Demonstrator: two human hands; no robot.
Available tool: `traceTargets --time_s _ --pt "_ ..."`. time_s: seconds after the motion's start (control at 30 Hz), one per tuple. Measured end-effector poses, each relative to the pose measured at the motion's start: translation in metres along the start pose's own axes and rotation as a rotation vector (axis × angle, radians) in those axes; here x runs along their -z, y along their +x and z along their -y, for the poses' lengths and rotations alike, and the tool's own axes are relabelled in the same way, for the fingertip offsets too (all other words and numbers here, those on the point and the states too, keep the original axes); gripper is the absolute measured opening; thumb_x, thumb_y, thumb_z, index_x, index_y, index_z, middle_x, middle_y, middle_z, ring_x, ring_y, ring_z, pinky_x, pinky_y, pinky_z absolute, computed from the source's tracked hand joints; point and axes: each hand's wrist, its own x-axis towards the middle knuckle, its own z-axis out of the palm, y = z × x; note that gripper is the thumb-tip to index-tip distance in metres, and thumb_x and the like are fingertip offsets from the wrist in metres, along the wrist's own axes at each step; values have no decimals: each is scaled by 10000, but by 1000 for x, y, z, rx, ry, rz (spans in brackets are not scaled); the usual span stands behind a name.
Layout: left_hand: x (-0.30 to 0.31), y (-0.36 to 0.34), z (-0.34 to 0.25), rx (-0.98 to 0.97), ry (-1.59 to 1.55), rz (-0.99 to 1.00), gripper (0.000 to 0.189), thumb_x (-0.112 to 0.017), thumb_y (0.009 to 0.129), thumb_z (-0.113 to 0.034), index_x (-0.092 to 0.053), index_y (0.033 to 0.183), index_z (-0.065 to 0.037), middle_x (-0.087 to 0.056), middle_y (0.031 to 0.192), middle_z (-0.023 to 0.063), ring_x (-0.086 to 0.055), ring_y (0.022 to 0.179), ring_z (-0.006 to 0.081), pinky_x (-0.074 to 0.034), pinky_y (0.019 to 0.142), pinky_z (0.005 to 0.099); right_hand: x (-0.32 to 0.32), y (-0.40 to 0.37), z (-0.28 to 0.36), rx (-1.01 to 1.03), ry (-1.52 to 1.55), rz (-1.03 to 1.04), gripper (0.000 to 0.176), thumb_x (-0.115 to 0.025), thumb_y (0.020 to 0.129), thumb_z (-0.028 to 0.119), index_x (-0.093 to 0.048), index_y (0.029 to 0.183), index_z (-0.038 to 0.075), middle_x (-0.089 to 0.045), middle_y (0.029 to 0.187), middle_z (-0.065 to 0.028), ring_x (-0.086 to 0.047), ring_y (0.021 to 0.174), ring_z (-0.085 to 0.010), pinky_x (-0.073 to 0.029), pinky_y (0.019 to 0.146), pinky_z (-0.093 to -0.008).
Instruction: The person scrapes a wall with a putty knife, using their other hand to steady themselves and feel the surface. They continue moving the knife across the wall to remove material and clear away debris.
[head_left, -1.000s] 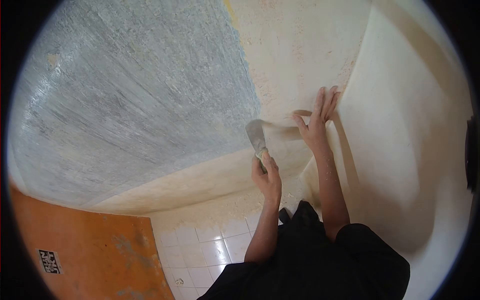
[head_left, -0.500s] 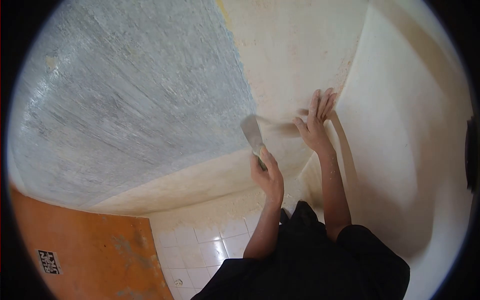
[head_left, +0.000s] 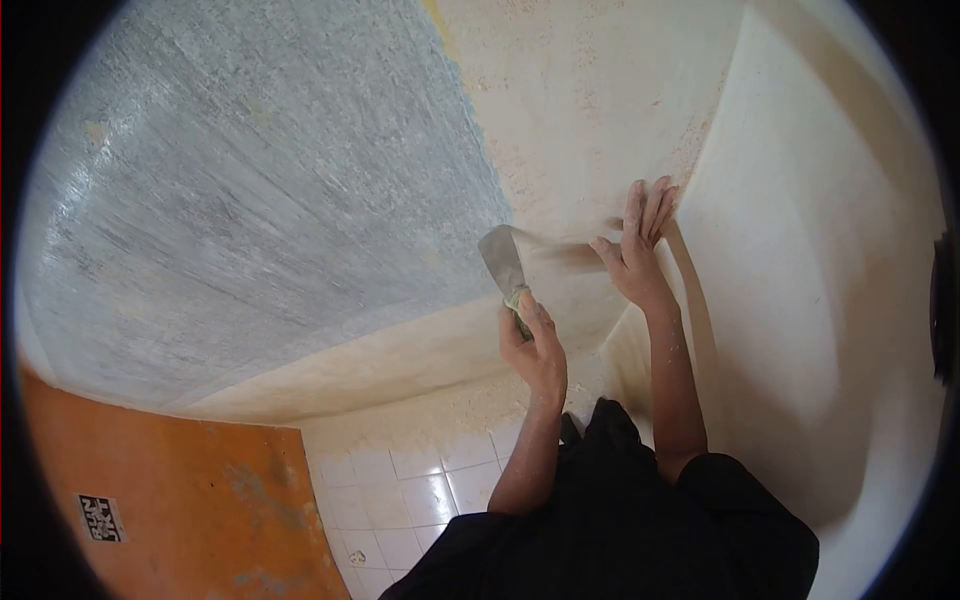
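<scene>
My left hand [head_left: 535, 345] is wrapped round the green handle of a scraper [head_left: 503, 262]. The scraper's wide metal blade points up and lies at the lower right edge of the blue-grey painted area [head_left: 270, 190] of the wall. To the right, my right hand [head_left: 637, 245] rests with spread fingers on the cream wall surface [head_left: 570, 110], close to the corner with the white side wall. It holds nothing. Whether the blade's edge touches the wall is hard to tell.
An orange panel [head_left: 180, 490] with scuffed patches and a black-and-white sticker [head_left: 101, 519] stands at the lower left. White floor tiles [head_left: 375, 505] show below the wall, with crumbs of debris along its foot. The white side wall [head_left: 790, 250] rises at the right.
The scraper blade has tilted slightly and shifted a little to the left. My right hand has moved very slightly to the right on the wall.
</scene>
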Motion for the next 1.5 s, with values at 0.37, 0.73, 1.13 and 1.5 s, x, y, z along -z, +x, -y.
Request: traceTargets --time_s 0.37,0.73,1.13,1.5 --pt "5 -6 16 -3 59 -47 239 -520 1037 -285 -538 993 -50 -483 710 -29 -406 539 21 -315 446 190 -3 1 -8 28 -19 -18 937 -585 954 441 16 1565 62 223 1568 -290 263 1419 -495 145 1101 -648" --pt "0 -3 -4 60 87 -34 213 -517 1037 -224 -546 966 -25 -495 754 -34 -428 633 24 -363 544 187 -2 0 -6 23 -19 10 956 -586 945 469 17 1565 62 219 1567 -293 265 1420 -492 148 1101 -648" --pt "4 -2 -4 35 68 0 238 -515 1039 -247 -551 958 -27 -492 744 -42 -428 633 25 -359 545 192 -8 1 -4 -11 19 -19 972 -588 945 473 34 1561 51 232 1549 -323 287 1405 -503 165 1092 -648" --pt "14 -9 18 68 131 -36 248 -523 1033 -293 -545 991 -50 -498 719 -25 -429 553 25 -343 472 181 -16 2 -11 22 -30 -52 952 -555 964 470 51 1554 33 246 1542 -328 290 1392 -527 173 1071 -671"
